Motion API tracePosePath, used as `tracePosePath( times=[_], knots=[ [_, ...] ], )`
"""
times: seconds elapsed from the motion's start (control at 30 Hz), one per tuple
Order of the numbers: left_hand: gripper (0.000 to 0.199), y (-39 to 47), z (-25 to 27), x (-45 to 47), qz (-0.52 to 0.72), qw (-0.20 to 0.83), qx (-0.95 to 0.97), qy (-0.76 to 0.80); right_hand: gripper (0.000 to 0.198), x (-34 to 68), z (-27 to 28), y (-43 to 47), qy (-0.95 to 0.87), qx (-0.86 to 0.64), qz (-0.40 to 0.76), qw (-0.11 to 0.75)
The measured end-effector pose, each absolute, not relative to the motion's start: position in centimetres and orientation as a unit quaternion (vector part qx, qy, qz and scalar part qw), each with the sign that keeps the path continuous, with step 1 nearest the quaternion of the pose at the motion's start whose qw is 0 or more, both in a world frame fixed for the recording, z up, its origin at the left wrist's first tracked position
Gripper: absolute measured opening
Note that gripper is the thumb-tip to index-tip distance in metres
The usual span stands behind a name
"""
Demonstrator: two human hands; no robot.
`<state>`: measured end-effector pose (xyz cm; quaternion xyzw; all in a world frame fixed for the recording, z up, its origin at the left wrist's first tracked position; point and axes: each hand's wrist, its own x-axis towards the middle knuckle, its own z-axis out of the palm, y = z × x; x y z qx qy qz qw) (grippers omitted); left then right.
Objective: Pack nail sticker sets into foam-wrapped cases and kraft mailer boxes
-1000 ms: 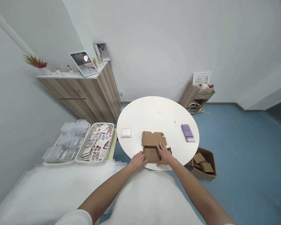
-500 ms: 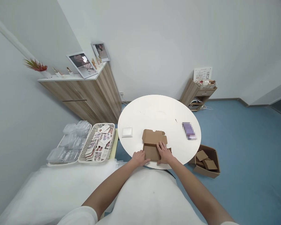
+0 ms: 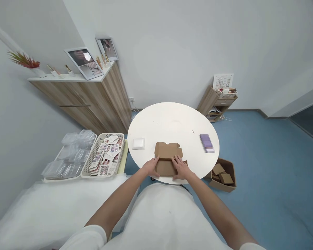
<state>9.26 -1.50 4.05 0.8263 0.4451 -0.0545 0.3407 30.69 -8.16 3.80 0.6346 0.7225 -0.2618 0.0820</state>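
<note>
Left hand (image 3: 151,167) has slid farther up the left end of the cardboard box (image 3: 165,168) since half a sec ago: fingertips now by the hinge fold, thumb down at the near corner. Right hand (image 3: 181,168) looks abt the same, on the right end. Both thumbs are spread well away from the fingers; left fingers lie close together, right ones slightly fanned. Can't tell if any fingertips pinch the walls (too small to see).

Box sits at the near edge of the white table (image 3: 177,119), btwn the hands, w/ a white packet (image 3: 138,143) off to the left & a pixelated purple stack (image 3: 207,143) to the right.

To do this well, I'd say: press both ends evenly, keep walls square & corners tight, and mind the side flap (image 3: 185,162) sticking out past the right hand so it doesn't crease.

Orientation: long axis runs L–R, approx. parallel to the person's front; lid (image 3: 167,150) folded open, pointing away from the person.
</note>
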Motion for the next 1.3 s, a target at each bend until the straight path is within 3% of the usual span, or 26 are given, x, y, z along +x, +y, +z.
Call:
tracePosePath(
  times=[0.17,0.43,0.73,0.83,1.03,1.3],
  knots=[
    [0.112,-1.6,3.2,9.3,-0.016,0.373,0.817,0.440,0.098,32.9,3.2,-10.3,0.632,0.740,-0.229,-0.020],
    [0.107,-2.5,2.3,11.8,0.010,0.416,0.785,0.459,0.063,36.3,2.1,-13.2,0.470,0.784,-0.383,-0.134],
    [0.107,-3.8,1.9,13.5,0.034,0.429,0.773,0.465,0.059,37.0,3.8,-10.5,0.428,0.755,-0.443,-0.225],
    [0.109,-4.0,1.8,14.7,0.040,0.438,0.766,0.468,0.051,37.4,3.8,-9.7,0.452,0.767,-0.400,-0.216],
    [0.111,-4.3,1.8,17.9,0.021,0.435,0.771,0.466,0.024,40.1,2.7,-8.9,0.480,0.811,-0.322,-0.090],
    [0.114,-4.2,2.1,20.4,0.014,0.429,0.774,0.465,0.012,43.0,0.6,-8.9,0.476,0.807,-0.330,-0.115]
  ],
)
